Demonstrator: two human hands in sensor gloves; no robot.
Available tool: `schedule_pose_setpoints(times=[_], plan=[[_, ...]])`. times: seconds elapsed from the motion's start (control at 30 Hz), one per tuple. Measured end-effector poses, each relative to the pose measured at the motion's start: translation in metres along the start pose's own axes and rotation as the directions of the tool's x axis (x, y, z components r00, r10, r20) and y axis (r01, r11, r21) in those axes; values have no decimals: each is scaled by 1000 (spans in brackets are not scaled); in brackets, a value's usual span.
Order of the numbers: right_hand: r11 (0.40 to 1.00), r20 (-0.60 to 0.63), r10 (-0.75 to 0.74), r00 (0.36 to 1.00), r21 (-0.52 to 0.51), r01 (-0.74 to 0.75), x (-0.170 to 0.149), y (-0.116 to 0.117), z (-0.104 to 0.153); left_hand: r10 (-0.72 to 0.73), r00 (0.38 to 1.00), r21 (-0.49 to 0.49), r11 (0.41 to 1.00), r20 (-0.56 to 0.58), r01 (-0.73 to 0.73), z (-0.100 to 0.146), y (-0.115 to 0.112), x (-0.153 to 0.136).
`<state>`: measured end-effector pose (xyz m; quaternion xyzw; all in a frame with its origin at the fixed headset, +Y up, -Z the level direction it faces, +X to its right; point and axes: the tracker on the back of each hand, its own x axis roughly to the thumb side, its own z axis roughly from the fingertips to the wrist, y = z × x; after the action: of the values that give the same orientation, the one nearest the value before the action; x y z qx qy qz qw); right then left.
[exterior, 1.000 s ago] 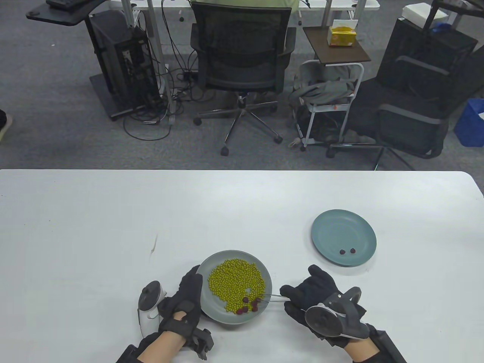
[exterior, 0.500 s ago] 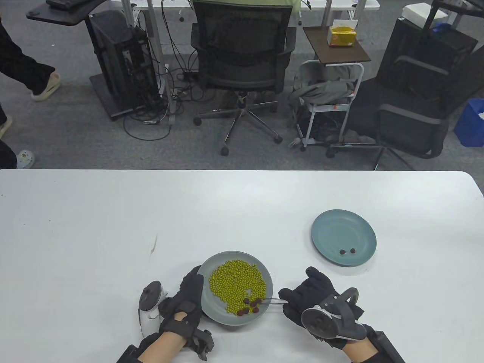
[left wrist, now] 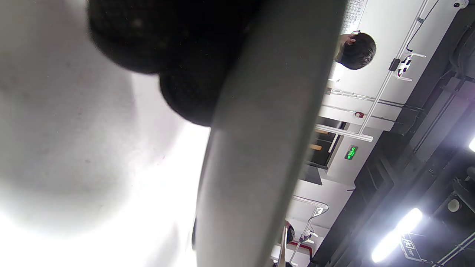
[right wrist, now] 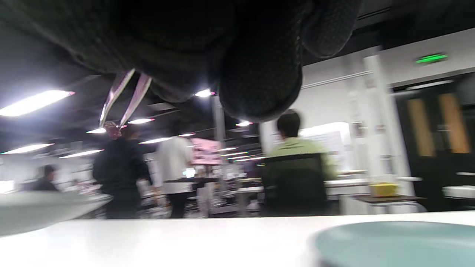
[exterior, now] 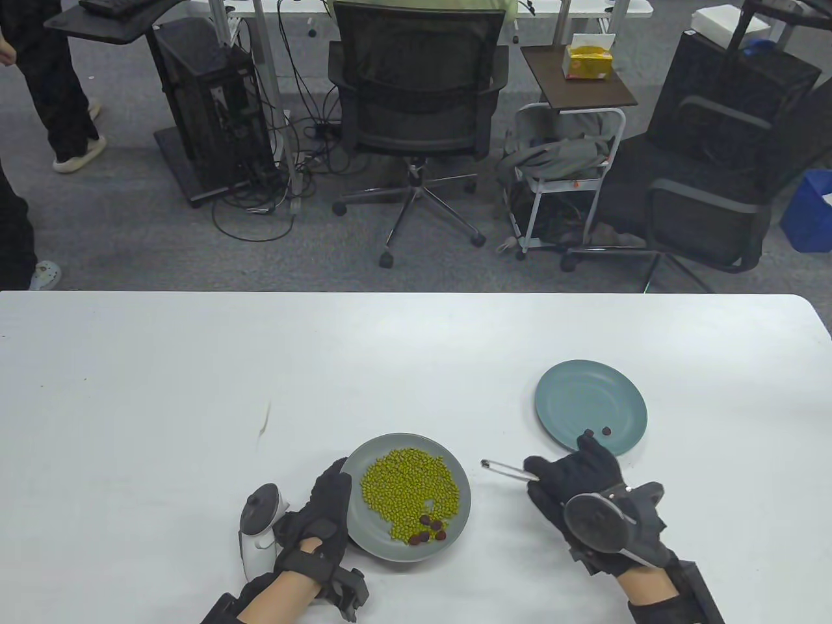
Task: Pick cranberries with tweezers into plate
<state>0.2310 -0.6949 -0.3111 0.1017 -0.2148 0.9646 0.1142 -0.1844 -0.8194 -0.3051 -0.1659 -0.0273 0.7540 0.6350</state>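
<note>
A grey plate (exterior: 455, 478) near the table's front holds a heap of green beans (exterior: 406, 491) and several dark red cranberries (exterior: 426, 528) at its near edge. My left hand (exterior: 322, 513) holds this plate's left rim; its fingertips (left wrist: 167, 44) show against the rim (left wrist: 259, 148) in the left wrist view. My right hand (exterior: 572, 478) pinches metal tweezers (exterior: 510, 469) above the table between the two plates, tips pointing left. A small reddish cranberry (right wrist: 111, 127) sits between the tips. The blue plate (exterior: 572, 390) to the right holds two cranberries (exterior: 606, 429).
The white table (exterior: 195, 390) has a small brown mark (exterior: 264, 422) left of the grey plate. Office chairs, a cart and computer gear stand on the floor beyond the far edge. A person (exterior: 45, 84) walks at the far left.
My right hand has lifted the tweezers out of the grey plate and moved up and right, toward the blue plate. My left hand has stayed on the grey plate. A person has walked in at far left.
</note>
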Motion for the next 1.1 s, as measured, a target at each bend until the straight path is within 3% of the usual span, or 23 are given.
schedule_pose_setpoints(times=[0.1, 0.2, 0.4, 0.7, 0.97, 1.1], plan=[[999, -205, 40, 978, 16, -37, -40, 1, -7, -4, 1000, -6, 1000, -1, 4, 0, -1, 0], [991, -353, 109, 929, 106, -75, -73, 15, -8, -5, 1000, -11, 1000, -1, 5, 0, -1, -1], [967, -386, 201, 900, 226, -119, -90, 46, -9, -14, 1000, -12, 1000, 3, 14, 0, -2, -1], [923, -380, 331, 864, 322, -212, -86, 64, -11, -14, 1000, -12, 1000, -2, 14, 0, -3, -1], [987, -447, 134, 884, 142, -78, -86, 38, -10, -14, 1000, -19, 1000, -2, 14, 0, -3, -2], [988, -406, 135, 904, 120, -94, -76, 29, -9, -14, 1000, -18, 1000, -2, 14, 0, -3, -2]])
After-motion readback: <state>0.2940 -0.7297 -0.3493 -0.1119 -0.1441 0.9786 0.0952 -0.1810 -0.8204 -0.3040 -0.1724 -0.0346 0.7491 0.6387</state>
